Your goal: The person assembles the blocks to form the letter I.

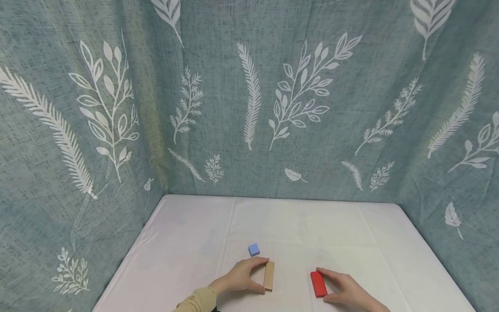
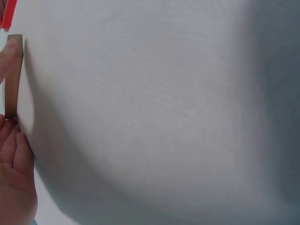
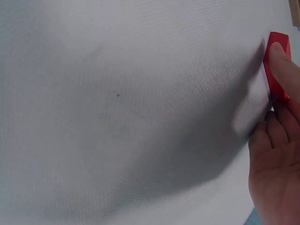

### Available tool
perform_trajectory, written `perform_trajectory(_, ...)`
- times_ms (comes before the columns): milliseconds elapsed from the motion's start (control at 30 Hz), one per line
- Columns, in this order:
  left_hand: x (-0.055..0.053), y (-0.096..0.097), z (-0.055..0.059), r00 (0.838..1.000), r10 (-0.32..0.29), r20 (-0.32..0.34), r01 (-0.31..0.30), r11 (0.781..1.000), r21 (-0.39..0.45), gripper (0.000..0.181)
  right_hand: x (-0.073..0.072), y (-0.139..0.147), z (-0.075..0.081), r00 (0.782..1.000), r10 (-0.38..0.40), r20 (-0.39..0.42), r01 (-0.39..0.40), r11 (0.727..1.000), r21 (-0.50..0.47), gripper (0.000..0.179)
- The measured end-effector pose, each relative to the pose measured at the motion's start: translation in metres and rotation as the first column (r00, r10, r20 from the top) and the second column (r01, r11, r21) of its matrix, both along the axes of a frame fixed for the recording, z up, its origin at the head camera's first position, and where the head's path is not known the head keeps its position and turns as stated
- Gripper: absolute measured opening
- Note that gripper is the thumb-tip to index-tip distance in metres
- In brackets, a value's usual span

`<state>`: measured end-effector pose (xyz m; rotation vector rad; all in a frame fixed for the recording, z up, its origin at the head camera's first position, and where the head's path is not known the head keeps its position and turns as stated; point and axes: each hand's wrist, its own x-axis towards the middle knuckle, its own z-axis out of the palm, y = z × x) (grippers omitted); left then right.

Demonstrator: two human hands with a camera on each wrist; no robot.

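My left hand (image 1: 242, 276) pinches a tan wooden block (image 1: 269, 277) by its two ends, thumb at the near end and fingers at the far end. In the left wrist view this long block (image 2: 12, 86) lies along the left edge. To the right, my right hand (image 1: 346, 291) holds a red block (image 1: 319, 284) the same way, lengthwise between thumb and fingers. The right wrist view has the red block (image 3: 273, 77) at its right side, partly covered by the thumb. A small blue cube (image 1: 254, 249) sits just beyond the left fingertips, untouched.
Everything lies on a table with a white cloth (image 1: 195, 229). Blue-green curtains (image 1: 226, 121) printed with white leaves hang behind the table and along both sides. White tabletop separates the two held blocks.
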<state>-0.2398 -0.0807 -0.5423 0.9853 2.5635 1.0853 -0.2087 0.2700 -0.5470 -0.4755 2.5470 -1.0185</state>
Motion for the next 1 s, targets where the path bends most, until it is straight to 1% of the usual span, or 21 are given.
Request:
perform_trajectory(100,0.001,0.002,0.001,1.0,0.024,0.019,-0.023,1.0,-0.021,0.076,0.0,-0.001,0.001,1.0,-0.003,-0.003,0.003,1.0,-0.001,0.073)
perform_trajectory(200,0.002,0.003,0.002,0.999,0.037,0.022,-0.037,0.999,-0.023,0.075,0.001,-0.001,0.001,1.0,-0.005,-0.005,0.005,1.0,-0.005,0.073)
perform_trajectory(400,0.0,0.004,-0.001,0.998,0.051,0.024,-0.051,0.999,-0.006,0.074,0.002,-0.001,0.0,1.0,-0.018,0.002,0.018,1.0,-0.016,0.073)
perform_trajectory(500,-0.001,0.004,-0.004,0.998,0.062,0.033,-0.062,0.998,0.005,0.073,0.002,-0.001,0.0,1.0,-0.014,-0.018,0.013,1.0,-0.014,0.072)
perform_trajectory(667,-0.001,0.004,-0.007,0.996,0.072,0.054,-0.074,0.997,0.033,0.073,0.004,0.0,-0.001,0.999,-0.015,-0.037,0.015,1.0,-0.017,0.071)
perform_trajectory(767,-0.001,0.004,-0.008,0.995,0.079,0.069,-0.082,0.996,0.04,0.073,0.004,-0.001,-0.002,0.999,-0.033,-0.021,0.033,0.999,-0.024,0.072)
perform_trajectory(1000,-0.004,0.005,-0.009,0.992,0.086,0.095,-0.091,0.995,0.046,0.073,0.002,-0.002,-0.002,0.998,-0.055,-0.026,0.053,0.998,-0.043,0.07)
